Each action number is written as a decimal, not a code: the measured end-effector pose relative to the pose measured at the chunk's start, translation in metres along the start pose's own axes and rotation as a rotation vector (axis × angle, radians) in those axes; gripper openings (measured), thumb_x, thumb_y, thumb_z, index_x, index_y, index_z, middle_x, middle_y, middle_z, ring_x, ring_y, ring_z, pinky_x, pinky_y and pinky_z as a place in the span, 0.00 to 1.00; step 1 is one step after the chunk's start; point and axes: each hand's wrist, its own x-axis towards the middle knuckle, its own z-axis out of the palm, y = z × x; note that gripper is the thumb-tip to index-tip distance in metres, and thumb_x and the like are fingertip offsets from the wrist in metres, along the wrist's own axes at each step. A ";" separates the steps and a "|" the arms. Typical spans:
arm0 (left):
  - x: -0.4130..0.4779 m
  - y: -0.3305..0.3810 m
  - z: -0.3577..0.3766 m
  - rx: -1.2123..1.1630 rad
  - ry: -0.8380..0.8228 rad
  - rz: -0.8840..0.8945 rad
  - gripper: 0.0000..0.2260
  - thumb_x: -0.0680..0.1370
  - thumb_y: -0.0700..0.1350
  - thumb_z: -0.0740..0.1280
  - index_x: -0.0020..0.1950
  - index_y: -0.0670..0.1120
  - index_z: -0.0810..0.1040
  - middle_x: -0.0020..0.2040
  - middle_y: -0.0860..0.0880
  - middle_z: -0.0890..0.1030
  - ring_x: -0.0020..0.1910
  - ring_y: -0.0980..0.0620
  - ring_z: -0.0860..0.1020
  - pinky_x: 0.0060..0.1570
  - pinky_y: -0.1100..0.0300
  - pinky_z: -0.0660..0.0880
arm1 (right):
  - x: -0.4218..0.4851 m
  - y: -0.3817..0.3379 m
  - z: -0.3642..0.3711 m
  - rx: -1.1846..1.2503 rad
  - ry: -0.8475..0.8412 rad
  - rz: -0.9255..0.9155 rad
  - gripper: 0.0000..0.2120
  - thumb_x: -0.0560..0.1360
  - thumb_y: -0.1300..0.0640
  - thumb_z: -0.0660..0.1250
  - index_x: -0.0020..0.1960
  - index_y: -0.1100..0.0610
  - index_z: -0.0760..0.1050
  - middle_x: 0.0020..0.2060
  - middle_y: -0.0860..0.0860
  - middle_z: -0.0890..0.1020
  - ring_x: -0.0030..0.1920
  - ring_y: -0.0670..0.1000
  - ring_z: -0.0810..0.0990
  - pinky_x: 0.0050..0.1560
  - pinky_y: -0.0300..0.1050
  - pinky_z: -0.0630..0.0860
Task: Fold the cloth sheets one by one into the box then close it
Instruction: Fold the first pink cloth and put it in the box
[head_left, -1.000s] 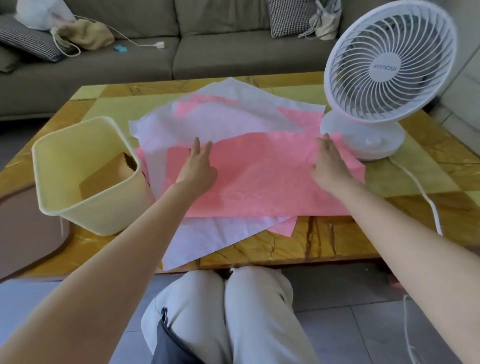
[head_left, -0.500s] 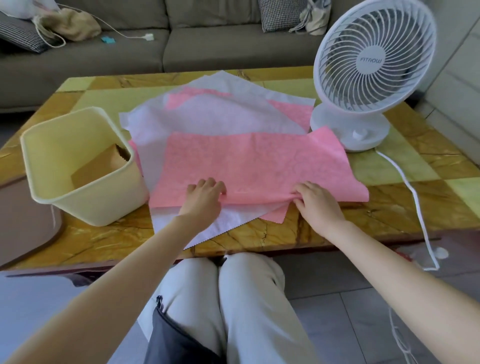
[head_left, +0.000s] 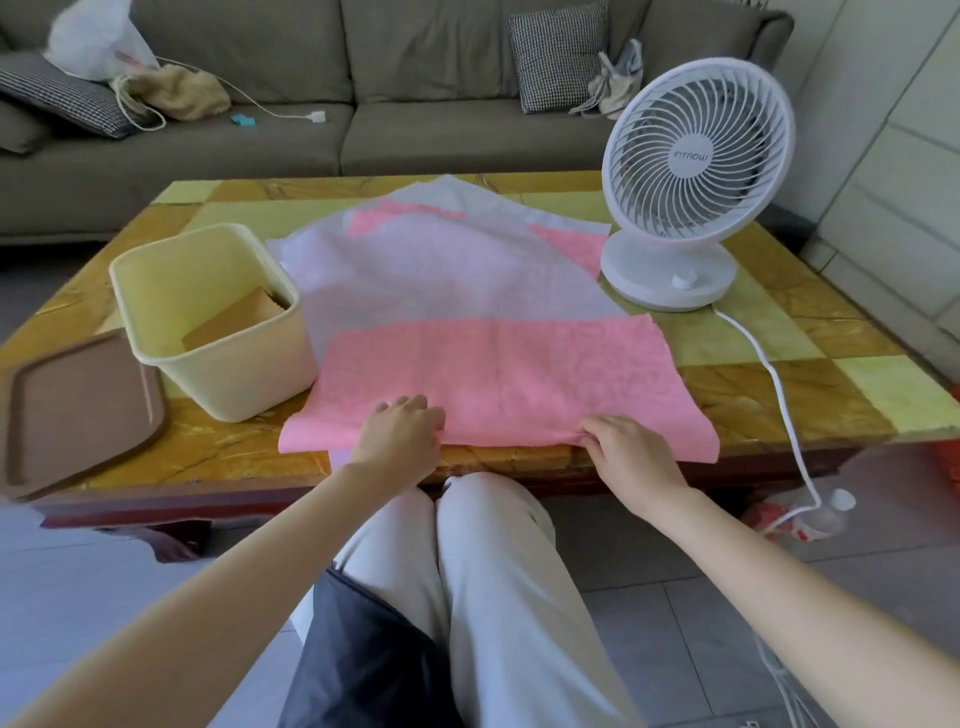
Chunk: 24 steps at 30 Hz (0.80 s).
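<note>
Slippage is risked at lower centre, where the pink cloth sheet (head_left: 498, 384) is pinched at its near edge by curled fingers of the left hand (head_left: 400, 436) and the right hand (head_left: 623, 452): the white sheet (head_left: 441, 275) beneath may be dragged, or the fold blown askew by the fan (head_left: 696, 166) at upper right.

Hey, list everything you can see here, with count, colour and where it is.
top cloth sheet: one, pink, near table edge, over the pile
cloth pile: several, white and pink, mid-table
box: one, pale yellow, left of the sheets, open
cardboard: one piece, brown, inside the box
lid: one, brown, table's left end
fan: one, white, table's right side
table: one, yellow and amber
sofa: one, grey, behind the table
cushions: two, checked, on the sofa
left hand: grips the top cloth sheet's near edge
right hand: pinches the same edge
</note>
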 end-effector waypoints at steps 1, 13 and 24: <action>-0.004 0.000 0.000 -0.008 -0.013 -0.002 0.14 0.78 0.41 0.57 0.60 0.48 0.75 0.58 0.48 0.75 0.58 0.47 0.72 0.55 0.57 0.66 | -0.004 0.000 0.001 -0.003 -0.009 -0.007 0.10 0.81 0.55 0.58 0.54 0.56 0.77 0.51 0.49 0.82 0.54 0.51 0.77 0.46 0.46 0.74; 0.014 0.005 -0.009 -0.132 -0.112 0.027 0.12 0.80 0.47 0.58 0.63 0.49 0.73 0.61 0.47 0.72 0.61 0.46 0.70 0.62 0.54 0.66 | 0.007 0.035 -0.018 0.167 0.006 0.191 0.16 0.81 0.54 0.57 0.65 0.60 0.69 0.62 0.53 0.74 0.62 0.52 0.73 0.60 0.45 0.70; 0.133 0.051 -0.007 -0.186 -0.082 0.065 0.17 0.80 0.43 0.59 0.69 0.47 0.68 0.69 0.44 0.67 0.68 0.44 0.66 0.66 0.51 0.61 | 0.090 0.099 -0.026 0.159 -0.038 0.268 0.20 0.77 0.67 0.57 0.68 0.61 0.68 0.66 0.57 0.72 0.66 0.56 0.71 0.67 0.50 0.68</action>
